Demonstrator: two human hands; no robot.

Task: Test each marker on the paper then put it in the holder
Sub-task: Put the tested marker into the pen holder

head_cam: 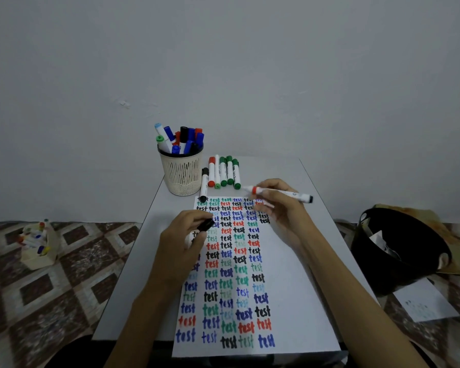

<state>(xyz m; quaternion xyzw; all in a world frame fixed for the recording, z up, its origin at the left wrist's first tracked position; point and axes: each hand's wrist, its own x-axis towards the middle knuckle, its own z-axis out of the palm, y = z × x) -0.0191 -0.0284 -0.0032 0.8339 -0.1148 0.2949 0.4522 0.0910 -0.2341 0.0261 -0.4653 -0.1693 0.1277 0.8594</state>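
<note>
A white sheet of paper (290, 274) covered in coloured "test" words lies on the small grey table (144, 261). My right hand (279, 208) grips an uncapped white marker (284, 194) above the paper's top right, its tip pointing left and held off the sheet. My left hand (182, 240) pinches a black cap (205, 224) over the paper's upper left. The cream mesh holder (182, 173) stands at the table's far left corner with several markers in it. Several capped markers (223, 171) lie in a row beside it, and a black one (204, 184) lies nearest the holder.
A black bin (398, 251) sits on the floor to the right, with a loose sheet (425, 301) in front of it. A small box of markers (37, 245) rests on the patterned floor to the left. A plain wall rises behind the table.
</note>
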